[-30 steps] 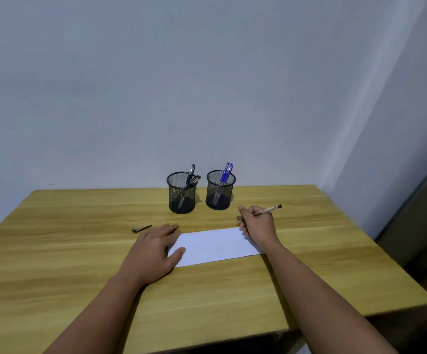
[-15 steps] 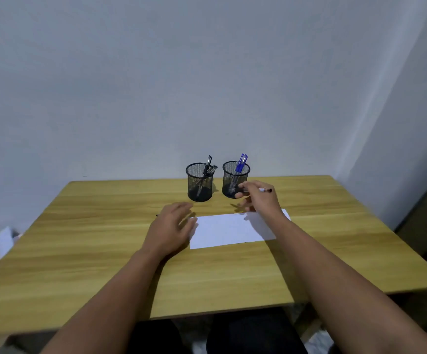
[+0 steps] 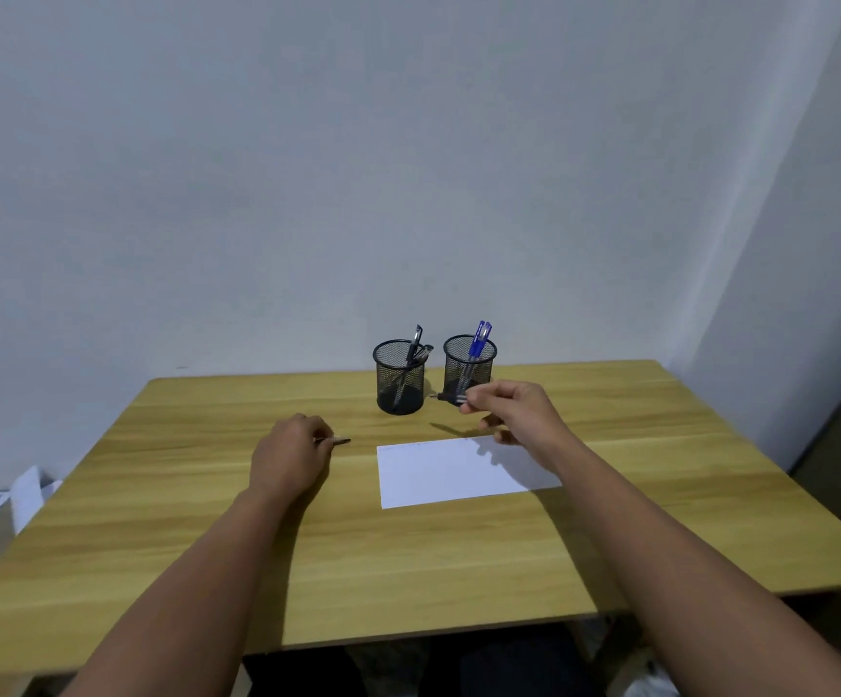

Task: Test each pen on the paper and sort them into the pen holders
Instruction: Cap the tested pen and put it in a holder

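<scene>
Pen is pinched level in the right hand, near the right holder, presumably for sorting; cap is gripped by the left hand on the table; paper lies between

Two pen holders behind paper on table

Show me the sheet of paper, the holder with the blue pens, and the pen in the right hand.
sheet of paper (image 3: 463,470), head view, middle.
blue-pen holder (image 3: 470,364), head view, mesh wall.
held pen (image 3: 451,397), head view, dark barrel.
</scene>
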Tool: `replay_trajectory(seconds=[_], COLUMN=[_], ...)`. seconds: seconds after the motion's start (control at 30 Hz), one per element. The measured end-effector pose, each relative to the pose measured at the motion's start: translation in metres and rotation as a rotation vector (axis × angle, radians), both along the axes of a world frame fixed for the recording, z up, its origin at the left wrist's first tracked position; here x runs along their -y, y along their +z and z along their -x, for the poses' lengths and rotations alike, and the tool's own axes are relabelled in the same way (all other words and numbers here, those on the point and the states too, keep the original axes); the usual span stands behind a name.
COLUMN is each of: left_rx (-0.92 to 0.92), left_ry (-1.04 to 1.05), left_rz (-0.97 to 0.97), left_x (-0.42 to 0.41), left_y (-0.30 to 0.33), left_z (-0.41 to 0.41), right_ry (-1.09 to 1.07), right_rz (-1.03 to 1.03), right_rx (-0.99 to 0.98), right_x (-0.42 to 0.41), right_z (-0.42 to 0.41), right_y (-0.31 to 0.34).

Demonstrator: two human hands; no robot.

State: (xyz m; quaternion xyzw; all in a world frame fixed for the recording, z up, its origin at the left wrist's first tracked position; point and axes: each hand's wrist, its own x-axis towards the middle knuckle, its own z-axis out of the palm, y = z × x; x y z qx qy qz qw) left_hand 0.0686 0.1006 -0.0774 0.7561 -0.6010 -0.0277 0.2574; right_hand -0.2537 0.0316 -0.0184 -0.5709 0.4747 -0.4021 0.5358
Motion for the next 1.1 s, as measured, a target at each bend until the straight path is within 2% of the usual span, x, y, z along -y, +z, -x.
replay_trajectory(seconds=[0.13, 0.23, 0.8, 0.87, 0.97, 1.1], left_rx=[-0.224, -0.342, -0.415, -0.563, -0.902, -1.006], left_ry=[-0.067, -0.155, -0.372, -0.350, -0.279, -0.205], left_rz=[0.043, 0.074, 0.036, 0.042, 0.084, 0.130], left_x=[0.001, 0.001, 0.011, 0.012, 0.014, 0.019], left_y=[0.009, 0.019, 0.044, 0.048, 0.060, 0.070], left_z=[0.004, 0.016, 0.049, 0.054, 0.062, 0.079], right_ry=[0.105, 0.123, 0.148, 0.156, 0.194, 0.111], right_rz=[0.049, 0.130, 0.176, 0.153, 0.115, 0.131], right_rx=[-0.168, -0.215, -0.250, -0.224, -0.173, -0.061], right_x=[-0.004, -0.006, -0.005, -0.006, -0.009, -0.009], right_z=[-0.006, -0.016, -0.028, -0.027, -0.026, -0.038], right_y=[-0.007, -0.009, -0.008, -0.008, -0.009, -0.014])
